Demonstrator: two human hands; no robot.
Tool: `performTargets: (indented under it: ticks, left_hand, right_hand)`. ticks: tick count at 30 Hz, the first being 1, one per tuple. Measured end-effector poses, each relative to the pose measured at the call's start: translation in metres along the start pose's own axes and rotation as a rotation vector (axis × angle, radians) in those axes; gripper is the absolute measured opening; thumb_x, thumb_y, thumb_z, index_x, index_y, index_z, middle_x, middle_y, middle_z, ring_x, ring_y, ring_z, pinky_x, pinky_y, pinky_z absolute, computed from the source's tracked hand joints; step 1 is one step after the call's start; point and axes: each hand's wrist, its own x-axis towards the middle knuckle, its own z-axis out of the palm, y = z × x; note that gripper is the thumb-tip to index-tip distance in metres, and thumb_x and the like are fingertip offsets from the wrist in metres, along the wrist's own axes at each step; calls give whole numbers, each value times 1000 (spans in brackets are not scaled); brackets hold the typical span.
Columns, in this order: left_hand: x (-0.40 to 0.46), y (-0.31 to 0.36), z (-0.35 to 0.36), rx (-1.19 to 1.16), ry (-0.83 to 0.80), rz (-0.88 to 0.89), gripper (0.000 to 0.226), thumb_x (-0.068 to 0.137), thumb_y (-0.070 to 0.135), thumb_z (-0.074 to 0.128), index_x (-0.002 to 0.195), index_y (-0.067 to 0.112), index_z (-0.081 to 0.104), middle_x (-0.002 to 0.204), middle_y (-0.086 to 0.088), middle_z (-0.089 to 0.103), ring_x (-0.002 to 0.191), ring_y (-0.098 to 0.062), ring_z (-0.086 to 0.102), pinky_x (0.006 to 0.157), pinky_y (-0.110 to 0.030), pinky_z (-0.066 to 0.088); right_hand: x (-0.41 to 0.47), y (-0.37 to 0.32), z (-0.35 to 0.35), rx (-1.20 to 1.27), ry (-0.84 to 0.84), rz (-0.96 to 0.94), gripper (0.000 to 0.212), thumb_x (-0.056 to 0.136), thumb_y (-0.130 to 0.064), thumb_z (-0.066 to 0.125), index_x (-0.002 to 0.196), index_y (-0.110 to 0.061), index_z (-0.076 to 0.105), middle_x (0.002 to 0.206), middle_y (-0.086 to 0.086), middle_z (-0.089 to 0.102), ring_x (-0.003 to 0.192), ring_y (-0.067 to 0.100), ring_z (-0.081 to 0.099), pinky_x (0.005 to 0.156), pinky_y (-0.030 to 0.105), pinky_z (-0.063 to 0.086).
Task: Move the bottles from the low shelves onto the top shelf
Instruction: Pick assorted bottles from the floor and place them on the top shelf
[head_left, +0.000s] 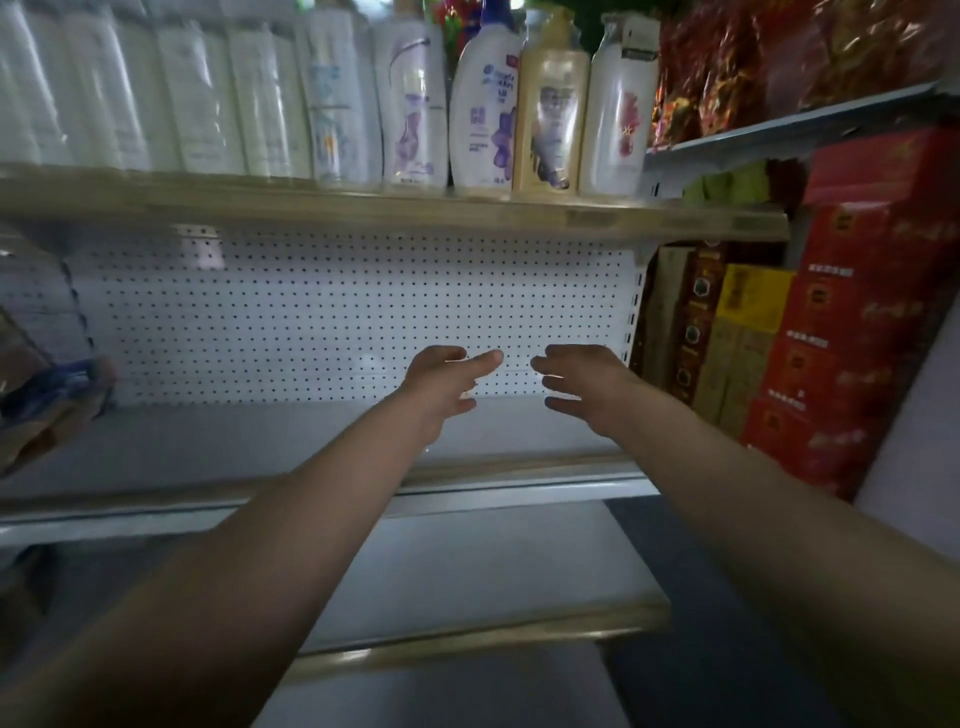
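Several bottles stand in a row on the top shelf (395, 208): white ones at the left, then a white and purple bottle (413, 104), a white and blue bottle (485, 109), a beige pump bottle (550, 119) and a white bottle with a red mark (618, 119). My left hand (441, 387) and my right hand (587, 387) reach side by side over the bare shelf below (234, 441), fingers relaxed and spread, holding nothing. No bottle shows on the lower shelves (493, 577).
A white pegboard back panel (337, 312) closes the shelf behind my hands. Red and yellow boxes (831, 322) are stacked on the neighbouring rack at the right. Red foil packets (769, 62) lie above them. A plastic-wrapped pack (41, 364) sits at the left edge.
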Motion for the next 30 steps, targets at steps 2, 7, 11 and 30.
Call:
performTargets:
  ticks: [2,7,11,30]
  left_hand:
    - [-15,-28,-13,-30,-73,-83,73,78,32,85,138,8,51,134,-6,60,117,-20,60,92,-37,57]
    - [-47,-97,-38,-6,-122,-177,66,79,32,84,134,12,55,130,-6,63,112,-20,65,90,-35,57]
    - [-75,-151,-50,39,-143,-240,72,80,36,83,140,13,51,129,-7,61,114,-23,63,95,-38,56]
    - [-143,-293,-24,-73,38,-562,68,79,21,83,138,11,50,128,-13,61,114,-24,60,96,-40,53]
  right_hand:
    - [-15,30,7,-4,-23,45,57,91,-15,76,143,-7,53,139,10,59,129,26,54,104,42,51]
    - [-44,94,12,-45,-65,129,63,86,-18,81,143,-14,56,136,9,60,128,26,55,105,42,51]
    - [-66,143,16,-79,-94,219,64,83,-20,84,141,-17,58,136,10,61,129,27,54,100,40,53]
    - [-90,305,0,-119,-291,544,62,86,-13,80,142,-14,55,142,13,57,136,32,49,112,51,44]
